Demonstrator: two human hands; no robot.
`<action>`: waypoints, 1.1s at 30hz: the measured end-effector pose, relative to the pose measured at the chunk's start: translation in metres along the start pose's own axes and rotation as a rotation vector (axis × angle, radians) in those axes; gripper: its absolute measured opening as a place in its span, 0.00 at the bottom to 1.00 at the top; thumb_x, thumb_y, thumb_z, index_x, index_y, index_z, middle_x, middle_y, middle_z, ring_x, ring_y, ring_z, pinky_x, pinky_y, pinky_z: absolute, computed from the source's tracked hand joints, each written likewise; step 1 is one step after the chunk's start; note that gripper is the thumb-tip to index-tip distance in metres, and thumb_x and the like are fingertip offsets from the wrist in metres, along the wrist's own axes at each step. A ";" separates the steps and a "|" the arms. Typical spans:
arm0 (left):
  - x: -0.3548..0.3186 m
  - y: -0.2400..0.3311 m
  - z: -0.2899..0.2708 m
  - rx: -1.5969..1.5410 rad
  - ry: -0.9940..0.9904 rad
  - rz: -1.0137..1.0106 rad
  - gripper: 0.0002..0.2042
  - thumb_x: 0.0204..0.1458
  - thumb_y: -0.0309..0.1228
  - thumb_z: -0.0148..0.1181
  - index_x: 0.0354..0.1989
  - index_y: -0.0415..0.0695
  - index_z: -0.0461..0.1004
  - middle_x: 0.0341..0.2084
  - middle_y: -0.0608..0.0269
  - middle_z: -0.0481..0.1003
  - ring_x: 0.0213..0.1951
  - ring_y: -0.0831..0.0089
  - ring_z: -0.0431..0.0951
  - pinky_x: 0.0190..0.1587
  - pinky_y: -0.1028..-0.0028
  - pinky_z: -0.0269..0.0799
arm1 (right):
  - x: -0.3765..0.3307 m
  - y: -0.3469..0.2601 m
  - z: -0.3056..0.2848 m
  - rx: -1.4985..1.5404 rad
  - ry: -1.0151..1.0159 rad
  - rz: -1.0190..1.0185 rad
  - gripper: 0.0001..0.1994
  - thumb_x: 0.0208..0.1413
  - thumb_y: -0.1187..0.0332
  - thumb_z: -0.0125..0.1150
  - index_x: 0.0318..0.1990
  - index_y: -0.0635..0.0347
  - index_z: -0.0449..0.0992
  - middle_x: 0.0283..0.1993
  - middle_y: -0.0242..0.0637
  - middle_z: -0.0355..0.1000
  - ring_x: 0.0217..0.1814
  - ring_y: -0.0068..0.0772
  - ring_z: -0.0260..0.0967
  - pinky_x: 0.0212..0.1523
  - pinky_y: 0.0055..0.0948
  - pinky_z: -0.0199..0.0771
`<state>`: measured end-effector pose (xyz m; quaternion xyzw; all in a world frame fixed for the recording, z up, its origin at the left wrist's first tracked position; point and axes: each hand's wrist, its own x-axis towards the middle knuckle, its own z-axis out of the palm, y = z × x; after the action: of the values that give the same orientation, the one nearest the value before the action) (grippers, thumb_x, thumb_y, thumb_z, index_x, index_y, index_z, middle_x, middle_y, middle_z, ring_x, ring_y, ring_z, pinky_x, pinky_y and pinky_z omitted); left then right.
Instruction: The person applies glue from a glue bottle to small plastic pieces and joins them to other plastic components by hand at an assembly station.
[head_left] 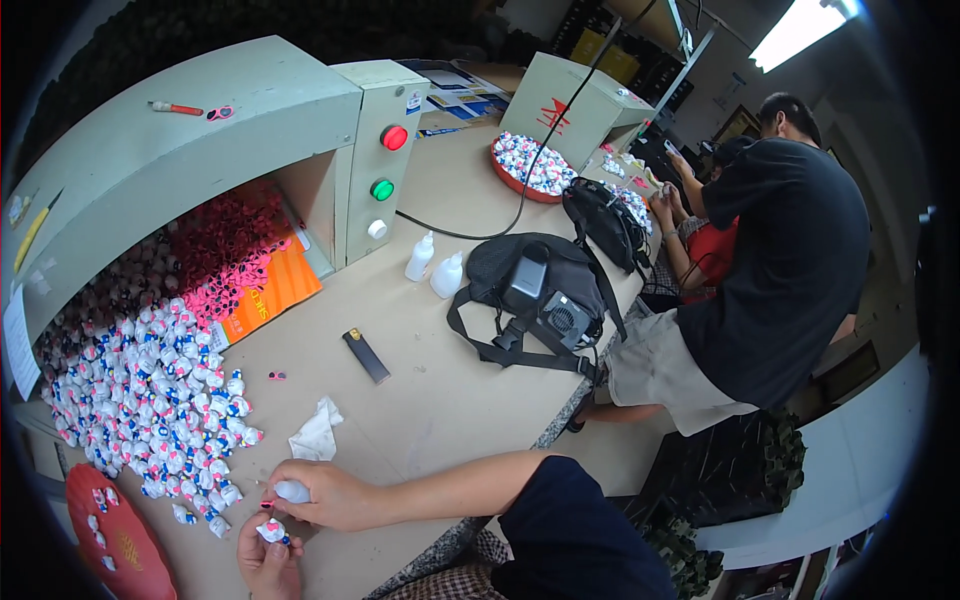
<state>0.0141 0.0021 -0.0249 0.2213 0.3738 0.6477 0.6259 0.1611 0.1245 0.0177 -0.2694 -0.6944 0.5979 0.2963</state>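
Head view: held figurine (pixel 271 531) is white, pink, blue.

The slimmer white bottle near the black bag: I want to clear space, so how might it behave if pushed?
The slimmer white bottle would probably tip if nudged high, since it stands tall and narrow. Its rounded sides suggest it could then roll.

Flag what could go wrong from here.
The right hand holds a white bottle close to the white figurine in the left hand; a heavy squeeze might smear it. The loose pile of figurines could tumble if bumped. The small pink piece alone on the table might get swept aside.
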 end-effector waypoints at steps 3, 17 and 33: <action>-0.004 0.007 0.005 0.039 0.078 0.030 0.20 0.46 0.24 0.54 0.50 0.40 0.61 0.44 0.61 0.66 0.36 0.75 0.68 0.37 0.77 0.66 | 0.003 -0.016 0.003 0.166 -0.092 0.388 0.10 0.50 0.66 0.55 0.35 0.64 0.67 0.28 0.42 0.68 0.31 0.32 0.67 0.32 0.30 0.66; 0.002 0.012 0.019 0.214 0.149 0.013 0.20 0.48 0.21 0.52 0.51 0.40 0.61 0.41 0.62 0.67 0.37 0.78 0.71 0.38 0.79 0.69 | 0.012 -0.009 -0.018 0.239 -0.241 0.431 0.08 0.49 0.65 0.59 0.29 0.58 0.67 0.21 0.26 0.65 0.21 0.14 0.62 0.19 0.14 0.60; 0.006 0.010 0.006 0.583 0.094 0.163 0.17 0.48 0.22 0.54 0.49 0.42 0.66 0.38 0.65 0.68 0.35 0.83 0.69 0.34 0.84 0.67 | 0.015 -0.003 0.000 0.066 -0.311 0.533 0.07 0.48 0.69 0.58 0.30 0.60 0.67 0.22 0.27 0.66 0.21 0.14 0.62 0.19 0.15 0.61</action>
<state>0.0113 0.0101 -0.0143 0.3909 0.5534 0.5707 0.4640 0.1508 0.1348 0.0218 -0.3374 -0.6166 0.7108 0.0277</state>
